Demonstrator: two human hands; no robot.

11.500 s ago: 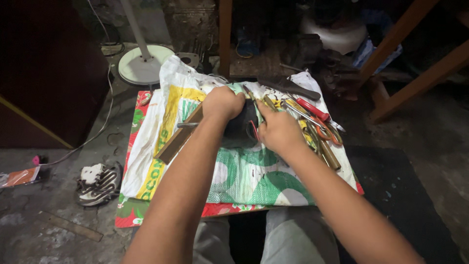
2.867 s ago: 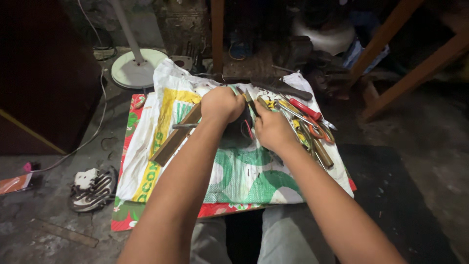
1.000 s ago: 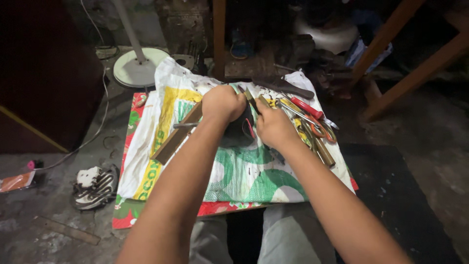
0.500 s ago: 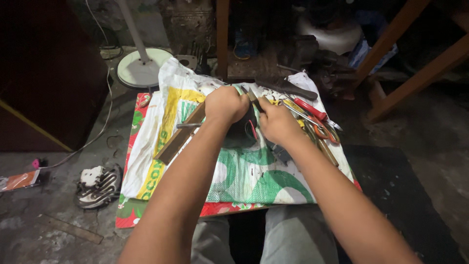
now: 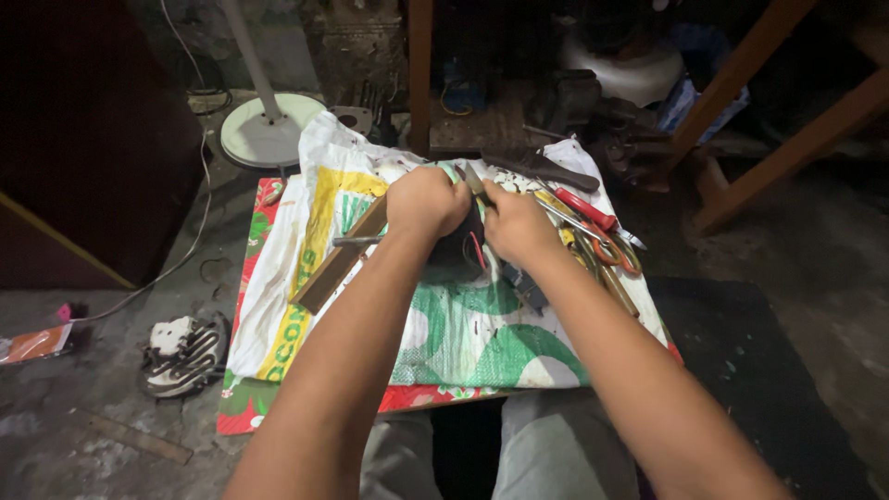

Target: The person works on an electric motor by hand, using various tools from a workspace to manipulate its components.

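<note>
My left hand [image 5: 426, 199] is closed around a small dark object [image 5: 460, 248] that rests on a white, green and yellow woven sack [image 5: 435, 324]. Thin red wires poke out of the object's right side. My right hand [image 5: 517, 222] grips a slim tool [image 5: 475, 179] whose tip points up between the two hands, against the dark object. Both hands almost touch. Much of the dark object is hidden under my fingers.
A flat wooden bar [image 5: 338, 257] lies left of my hands. Pliers, scissors and other hand tools [image 5: 593, 231] lie to the right on the sack. A white fan base [image 5: 267, 134] stands behind. A sandal [image 5: 181, 352] lies on the floor at left. Wooden legs [image 5: 769, 120] rise at right.
My hands stayed over the dark object throughout. The right hand has drawn closer to the left and the slim tool now stands up between them.
</note>
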